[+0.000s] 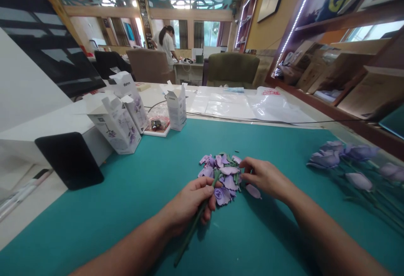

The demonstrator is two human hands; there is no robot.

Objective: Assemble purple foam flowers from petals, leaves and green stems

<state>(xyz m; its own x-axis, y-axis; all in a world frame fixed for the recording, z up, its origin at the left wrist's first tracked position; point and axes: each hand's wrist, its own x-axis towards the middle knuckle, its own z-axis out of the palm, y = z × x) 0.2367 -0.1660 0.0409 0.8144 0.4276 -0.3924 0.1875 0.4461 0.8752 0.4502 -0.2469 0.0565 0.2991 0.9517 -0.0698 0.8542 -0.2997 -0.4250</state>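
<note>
My left hand (189,202) grips a long green flower stem (194,227) whose lower end points down toward me. Its top reaches a heap of lilac foam petals (221,175) lying on the teal mat (94,234). My right hand (265,179) rests at the heap's right side, with its fingertips among the petals and green stem pieces. I cannot tell whether those fingers pinch a piece. A single loose petal (253,191) lies just below that hand. Several finished purple flowers (344,156) with green stems lie to the right.
Several white printed boxes (113,124) stand open at the mat's far edge beside a black tablet (69,160). Behind them lie clear plastic bags (227,105). Beyond the table, a person (166,44) stands among armchairs, and shelves rise on the right.
</note>
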